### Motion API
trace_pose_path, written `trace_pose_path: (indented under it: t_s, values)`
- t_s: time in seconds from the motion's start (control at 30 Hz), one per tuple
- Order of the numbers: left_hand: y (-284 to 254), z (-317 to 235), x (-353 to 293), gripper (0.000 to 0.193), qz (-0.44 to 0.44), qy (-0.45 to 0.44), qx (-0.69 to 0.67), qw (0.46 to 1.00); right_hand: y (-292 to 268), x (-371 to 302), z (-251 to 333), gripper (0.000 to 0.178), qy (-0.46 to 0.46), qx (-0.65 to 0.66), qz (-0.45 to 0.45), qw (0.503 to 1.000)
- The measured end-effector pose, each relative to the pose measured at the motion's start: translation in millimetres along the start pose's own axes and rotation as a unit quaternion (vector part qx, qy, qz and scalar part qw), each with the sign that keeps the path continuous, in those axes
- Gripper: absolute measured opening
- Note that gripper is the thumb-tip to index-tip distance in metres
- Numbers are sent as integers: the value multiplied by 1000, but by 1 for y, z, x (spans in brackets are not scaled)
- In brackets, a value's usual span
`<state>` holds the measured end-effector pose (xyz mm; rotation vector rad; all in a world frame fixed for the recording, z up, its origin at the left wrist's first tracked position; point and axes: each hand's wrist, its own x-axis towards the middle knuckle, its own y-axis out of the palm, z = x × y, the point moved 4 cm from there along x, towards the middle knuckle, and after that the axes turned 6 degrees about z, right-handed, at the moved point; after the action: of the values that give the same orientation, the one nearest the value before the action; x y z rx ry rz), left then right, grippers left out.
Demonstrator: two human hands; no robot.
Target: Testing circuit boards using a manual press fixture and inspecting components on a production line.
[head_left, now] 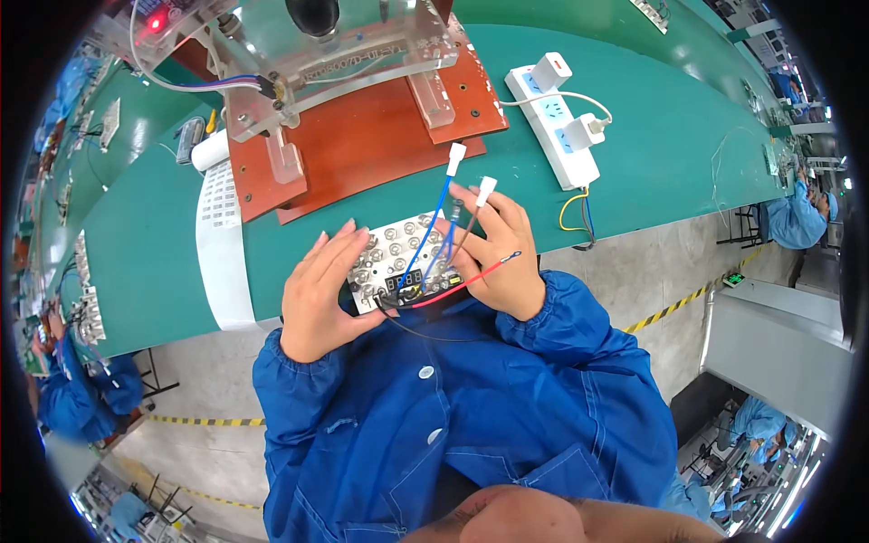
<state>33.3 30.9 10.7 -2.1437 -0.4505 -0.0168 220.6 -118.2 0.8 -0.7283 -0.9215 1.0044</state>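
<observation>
While the left hand [317, 299] grasps the circuit board [389, 259], what the right hand [505, 237] grips is unclear. If that hand shifts, the overlying red wire [466, 281] could tug loose.

Overall light: bright, cool white, fairly even over the green tabletop [652, 136]; pale sheen in places.
Clear acrylic fixture [371, 68]: hard glints along edges and corners.
Indicator lamp [157, 21]: small, saturated red glow.
Paper label strip [226, 281]: very pale, near washed out; print too small to resolve.
Circuit board [396, 249]: reasonably sharp; small highlights on its round metallic parts.
Fingers [337, 242]: clear outlines, soft shading.
Blue jacket [516, 389]: gentle fold shadows.
Rim: strong fisheye bending, black at both sides; seated co-worker [797, 219] small, soft-detailed.
Lower right: bright white streaks.
</observation>
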Motion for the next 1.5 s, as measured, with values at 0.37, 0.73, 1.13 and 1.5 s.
trace_pose_path:
  t_s: [0.37,0.73,1.13,1.5]
  values:
    - [-16,-46,1,73,-72,2,70,995,-2,3,1,40,39,38,-27,998]
    - [-98,-12,-89,16,-102,-216,-347,907,-8,-5,-7,12,33,173,-155,972]
    - [-262,205,-9,47,-291,-271,200,895,-6,-8,0,11,-5,111,-182,977]
    - [-103,50,-6,27,-218,-173,-70,958,-131,-33,14,30,-121,204,-119,964]
